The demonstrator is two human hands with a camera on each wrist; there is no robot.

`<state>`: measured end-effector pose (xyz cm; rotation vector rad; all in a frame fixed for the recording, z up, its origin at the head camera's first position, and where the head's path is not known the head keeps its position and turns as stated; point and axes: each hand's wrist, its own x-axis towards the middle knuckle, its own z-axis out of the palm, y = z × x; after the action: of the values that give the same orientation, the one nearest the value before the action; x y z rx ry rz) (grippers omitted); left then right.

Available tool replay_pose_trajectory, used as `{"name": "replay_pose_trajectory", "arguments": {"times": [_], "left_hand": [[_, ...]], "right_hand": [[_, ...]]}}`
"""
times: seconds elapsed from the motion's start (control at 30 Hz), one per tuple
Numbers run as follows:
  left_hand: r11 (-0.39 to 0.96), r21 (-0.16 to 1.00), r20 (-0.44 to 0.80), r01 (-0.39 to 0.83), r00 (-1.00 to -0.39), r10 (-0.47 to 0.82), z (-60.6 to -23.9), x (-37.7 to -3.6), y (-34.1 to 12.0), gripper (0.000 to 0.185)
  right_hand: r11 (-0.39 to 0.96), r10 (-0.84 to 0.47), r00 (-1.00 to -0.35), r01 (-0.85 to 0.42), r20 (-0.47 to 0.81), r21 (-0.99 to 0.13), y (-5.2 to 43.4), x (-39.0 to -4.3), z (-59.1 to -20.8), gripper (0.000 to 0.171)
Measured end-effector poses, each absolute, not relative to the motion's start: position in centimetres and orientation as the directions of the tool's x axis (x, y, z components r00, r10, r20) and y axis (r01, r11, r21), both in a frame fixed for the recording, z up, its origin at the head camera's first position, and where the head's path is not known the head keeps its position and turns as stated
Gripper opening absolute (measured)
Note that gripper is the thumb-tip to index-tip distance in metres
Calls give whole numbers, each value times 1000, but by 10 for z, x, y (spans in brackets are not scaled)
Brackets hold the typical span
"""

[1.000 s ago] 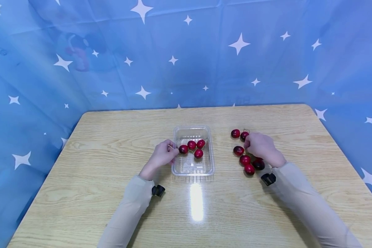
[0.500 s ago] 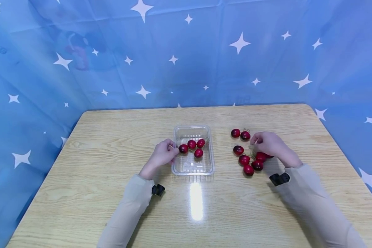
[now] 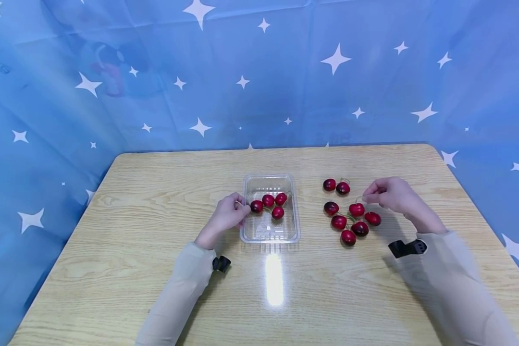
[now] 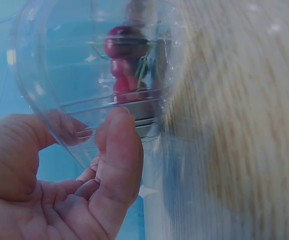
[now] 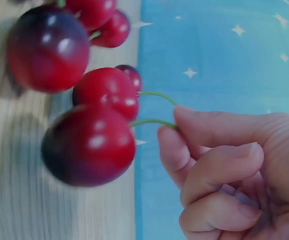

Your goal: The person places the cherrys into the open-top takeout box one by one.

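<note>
My left hand (image 3: 225, 215) pinches the left side of a clear plastic container (image 3: 259, 234). Inside it lie several red cherries (image 3: 278, 213); the left wrist view shows thumb and finger on either side of the container's wall. To the right, my right hand (image 3: 390, 196) pinches the thin green stems (image 5: 154, 121) of two cherries between thumb and forefinger. One held cherry (image 3: 356, 209) is bright red; its partner (image 3: 373, 218) hangs beside it, dark at one end in the right wrist view. Both are close over the table, and contact with it cannot be told.
Several loose cherries (image 3: 339, 222) lie just left of the held pair. Farther back, two more cherries (image 3: 342, 188) rest together. The wooden table (image 3: 155, 202) ends at a blue curtain (image 3: 277, 96) with white stars.
My right hand has moved right, pulling the pair of cherries by their stems away from the others, which shifted slightly. My left hand and the container have stayed put.
</note>
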<state>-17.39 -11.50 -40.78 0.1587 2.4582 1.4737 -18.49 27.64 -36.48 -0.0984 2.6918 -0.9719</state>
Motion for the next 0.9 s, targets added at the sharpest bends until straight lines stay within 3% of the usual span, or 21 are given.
{"name": "replay_pose_trajectory", "arguments": {"times": [0.2, 0.37, 0.9], "left_hand": [[478, 878, -167, -38, -959, 230, -407, -173, -115, 8], [482, 875, -169, -37, -958, 233, -406, -173, -115, 9], [465, 883, -185, -57, -955, 234, -405, -172, -115, 8]], "right_hand": [[603, -129, -966, 105, -226, -791, 278, -180, -360, 25], [420, -118, -971, 140, -207, -897, 277, -179, -358, 10], [48, -86, -978, 186, -190, -981, 256, -178, -361, 13]]}}
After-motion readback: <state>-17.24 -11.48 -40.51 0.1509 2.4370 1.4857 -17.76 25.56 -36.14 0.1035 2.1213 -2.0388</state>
